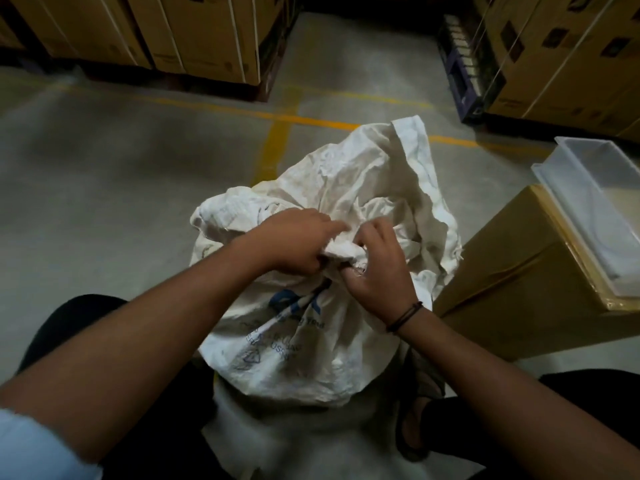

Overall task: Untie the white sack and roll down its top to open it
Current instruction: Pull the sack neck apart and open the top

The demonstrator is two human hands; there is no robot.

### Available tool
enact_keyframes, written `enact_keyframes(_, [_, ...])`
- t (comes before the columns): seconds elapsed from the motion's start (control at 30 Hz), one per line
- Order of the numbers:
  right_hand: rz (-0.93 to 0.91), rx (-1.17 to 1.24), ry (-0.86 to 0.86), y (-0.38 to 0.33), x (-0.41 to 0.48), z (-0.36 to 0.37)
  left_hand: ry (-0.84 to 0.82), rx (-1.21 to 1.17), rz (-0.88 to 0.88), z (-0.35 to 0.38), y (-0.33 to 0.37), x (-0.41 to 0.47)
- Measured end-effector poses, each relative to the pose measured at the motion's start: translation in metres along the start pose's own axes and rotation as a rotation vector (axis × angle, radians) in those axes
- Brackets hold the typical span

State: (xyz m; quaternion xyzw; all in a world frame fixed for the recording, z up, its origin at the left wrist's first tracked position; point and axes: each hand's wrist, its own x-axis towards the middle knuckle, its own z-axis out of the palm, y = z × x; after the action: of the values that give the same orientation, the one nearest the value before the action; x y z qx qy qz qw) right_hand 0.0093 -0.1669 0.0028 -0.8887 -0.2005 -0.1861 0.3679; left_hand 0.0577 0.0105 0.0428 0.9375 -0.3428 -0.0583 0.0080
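On the concrete floor (104, 174), between the person's knees, stood the white sack (332, 188), its gathered neck tied, where the left hand (298, 244) and right hand (377, 271) met, fingers (363, 233) of both pinching the knotted cloth, beside a cardboard box (502, 289).

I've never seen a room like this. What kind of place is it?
Probably a warehouse: strapped cardboard boxes stacked on pallets, yellow lines painted on the concrete floor.
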Motion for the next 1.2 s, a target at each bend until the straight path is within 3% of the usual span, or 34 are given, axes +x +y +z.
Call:
enact_keyframes(0.13, [-0.112, -0.091, -0.347, 0.009, 0.011, -0.026, 0.165, 0.01, 0.039, 0.002, -0.014, 0.006])
enact_keyframes(0.27, [-0.099, -0.543, -0.6, 0.042, 0.004, -0.043, 0.271, -0.127, -0.002, -0.009, -0.039, -0.005])
enact_keyframes(0.33, [-0.049, -0.683, -0.525, 0.056, 0.003, -0.047, 0.303, -0.196, -0.07, -0.015, -0.05, -0.013])
enact_keyframes(0.4, [-0.045, -0.661, -0.323, 0.059, 0.009, -0.052, 0.315, -0.236, -0.134, -0.019, -0.058, -0.021])
enact_keyframes(0.53, [-0.257, -0.699, 0.164, 0.05, 0.032, -0.068, 0.342, -0.219, -0.196, -0.028, -0.059, -0.03])
enact_keyframes(0.6, [-0.359, -0.71, 0.31, 0.038, 0.041, -0.071, 0.348, -0.186, -0.248, -0.03, -0.059, -0.03])
enact_keyframes(0.7, [-0.488, -0.723, 0.336, 0.022, 0.046, -0.059, 0.113, -0.16, -0.323, -0.032, -0.068, -0.032])
enact_keyframes(0.77, [-0.543, -0.625, 0.25, 0.018, 0.044, -0.043, -0.106, -0.375, -0.239, -0.035, -0.069, -0.042])
enact_keyframes(0.87, [-0.556, -0.597, 0.165, 0.021, 0.041, -0.029, -0.038, -0.71, -0.119, -0.05, -0.058, -0.051])
enact_keyframes(0.97, [-0.496, -0.653, 0.121, 0.021, 0.037, -0.022, 0.154, -0.516, -0.089, -0.056, -0.036, -0.039])
enact_keyframes(1.07, [-0.399, -0.569, 0.004, 0.009, 0.034, -0.016, 0.137, -0.135, -0.072, -0.039, -0.015, -0.018])
enact_keyframes(1.2, [-0.259, -0.316, -0.352, -0.001, 0.029, -0.026, 0.14, 0.09, -0.064, -0.03, -0.013, -0.009])
